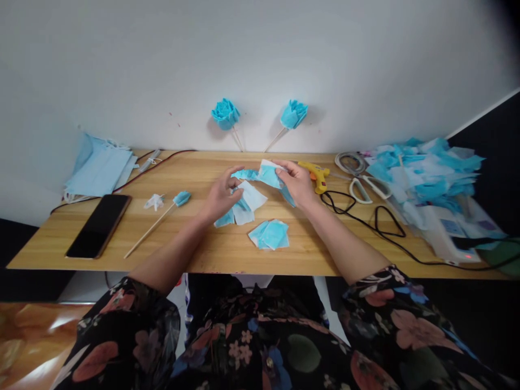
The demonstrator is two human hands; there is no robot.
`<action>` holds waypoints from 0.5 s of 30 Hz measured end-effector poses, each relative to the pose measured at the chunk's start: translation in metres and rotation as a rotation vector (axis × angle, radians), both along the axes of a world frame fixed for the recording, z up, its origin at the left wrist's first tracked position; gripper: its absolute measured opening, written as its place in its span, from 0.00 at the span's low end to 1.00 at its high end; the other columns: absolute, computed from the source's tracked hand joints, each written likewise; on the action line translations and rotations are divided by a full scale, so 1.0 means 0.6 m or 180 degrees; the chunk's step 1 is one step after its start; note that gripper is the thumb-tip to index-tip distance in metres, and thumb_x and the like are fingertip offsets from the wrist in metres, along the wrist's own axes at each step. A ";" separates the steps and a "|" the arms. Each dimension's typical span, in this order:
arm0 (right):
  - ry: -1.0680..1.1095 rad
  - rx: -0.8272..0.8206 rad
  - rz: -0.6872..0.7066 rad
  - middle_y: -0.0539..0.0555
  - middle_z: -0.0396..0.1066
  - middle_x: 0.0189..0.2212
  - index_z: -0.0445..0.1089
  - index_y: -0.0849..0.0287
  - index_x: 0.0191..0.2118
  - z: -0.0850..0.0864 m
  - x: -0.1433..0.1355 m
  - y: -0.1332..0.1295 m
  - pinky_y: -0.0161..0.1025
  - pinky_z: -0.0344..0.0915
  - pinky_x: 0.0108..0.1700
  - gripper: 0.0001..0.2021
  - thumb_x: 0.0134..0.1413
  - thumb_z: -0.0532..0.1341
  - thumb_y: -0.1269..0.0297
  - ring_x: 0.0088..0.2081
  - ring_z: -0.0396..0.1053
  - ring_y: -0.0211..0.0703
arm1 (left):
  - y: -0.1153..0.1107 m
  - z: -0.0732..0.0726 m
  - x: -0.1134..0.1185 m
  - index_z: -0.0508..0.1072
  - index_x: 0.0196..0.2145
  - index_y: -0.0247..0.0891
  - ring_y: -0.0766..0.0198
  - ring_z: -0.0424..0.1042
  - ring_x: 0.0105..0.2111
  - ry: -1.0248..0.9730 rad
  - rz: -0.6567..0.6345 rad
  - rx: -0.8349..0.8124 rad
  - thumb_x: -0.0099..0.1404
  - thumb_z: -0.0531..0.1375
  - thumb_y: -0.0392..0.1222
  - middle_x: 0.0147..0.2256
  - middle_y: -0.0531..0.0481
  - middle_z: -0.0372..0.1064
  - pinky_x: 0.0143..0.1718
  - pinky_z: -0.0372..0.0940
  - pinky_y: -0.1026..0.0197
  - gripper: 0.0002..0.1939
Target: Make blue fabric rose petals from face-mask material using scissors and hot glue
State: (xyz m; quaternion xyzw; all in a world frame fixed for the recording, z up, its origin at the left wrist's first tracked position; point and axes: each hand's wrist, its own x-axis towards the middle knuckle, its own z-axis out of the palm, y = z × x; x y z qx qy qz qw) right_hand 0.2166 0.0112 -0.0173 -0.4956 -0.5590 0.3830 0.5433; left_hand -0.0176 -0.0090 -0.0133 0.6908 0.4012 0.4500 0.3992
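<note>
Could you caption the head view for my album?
Right hand holding blue-and-white fabric piece; two blue fabric flowers behind.

The only view looks from the wearer's head, forward and down over the tabletop.

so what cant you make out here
Head view: some fingers of the right hand, behind the blue-white piece.
Head view: rest of the green thing, cut off by right edge.
Head view: markings on the white box, too small.
Head view: whether the left hand touches the pieces below, hidden by overlap.
</note>
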 end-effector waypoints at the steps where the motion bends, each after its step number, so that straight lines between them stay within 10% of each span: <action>1: 0.0084 -0.0082 -0.0042 0.52 0.80 0.41 0.78 0.58 0.48 0.000 0.003 0.003 0.34 0.66 0.31 0.20 0.50 0.64 0.55 0.32 0.71 0.38 | 0.000 0.000 -0.001 0.66 0.60 0.37 0.68 0.68 0.29 -0.0071 -0.0013 -0.0052 0.58 0.61 0.33 0.30 0.55 0.70 0.34 0.62 0.64 0.31; 8: -0.0559 -0.0415 0.0668 0.50 0.79 0.32 0.80 0.57 0.39 -0.002 0.006 -0.001 0.37 0.68 0.33 0.13 0.53 0.60 0.60 0.30 0.71 0.40 | 0.003 0.004 -0.008 0.67 0.57 0.39 0.68 0.67 0.26 -0.0996 -0.0220 -0.0376 0.60 0.63 0.37 0.29 0.55 0.69 0.30 0.63 0.64 0.27; 15: -0.1763 0.0811 0.0630 0.56 0.79 0.50 0.79 0.55 0.48 0.016 -0.009 -0.023 0.51 0.65 0.59 0.16 0.64 0.57 0.58 0.53 0.74 0.51 | 0.005 0.000 -0.005 0.68 0.58 0.40 0.68 0.67 0.27 -0.1019 -0.0404 -0.0277 0.62 0.65 0.40 0.29 0.54 0.68 0.29 0.63 0.65 0.27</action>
